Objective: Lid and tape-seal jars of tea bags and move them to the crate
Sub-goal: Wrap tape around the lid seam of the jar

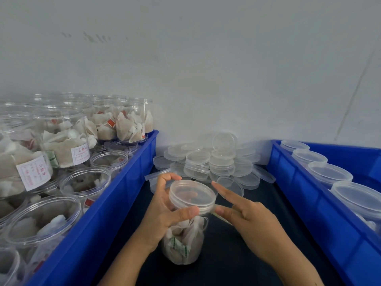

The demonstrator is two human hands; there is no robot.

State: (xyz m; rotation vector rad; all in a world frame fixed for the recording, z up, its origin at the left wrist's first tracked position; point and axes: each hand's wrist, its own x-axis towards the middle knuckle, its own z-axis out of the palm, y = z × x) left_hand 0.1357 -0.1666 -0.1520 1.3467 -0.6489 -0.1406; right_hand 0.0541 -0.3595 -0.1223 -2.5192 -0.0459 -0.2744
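We look down at a clear jar [184, 242] of tea bags standing on a dark surface [231, 254] in the lower middle of the frame, between two blue crates. A clear lid [192, 196] sits on top of the jar.

The left hand [165, 211] grasps the jar at the lid, thumb across the near rim and fingers curled round the far side. The right hand [245, 215] comes in from the lower right; its thumb and a finger appear to pinch a thin strip of clear tape [221, 217] against the lid's right edge, while the forefinger points out straight towards the lid's far side.

Behind the jar, at centre frame, lies a heap of loose lids [214, 162] against a pale wall [206, 58].

The left crate [115, 193] fills the left edge and holds many open jars [86, 180] of tea bags, some stacked on their sides with white labels. The right crate [309, 195] at the right edge holds a row of lidded jars [329, 174].
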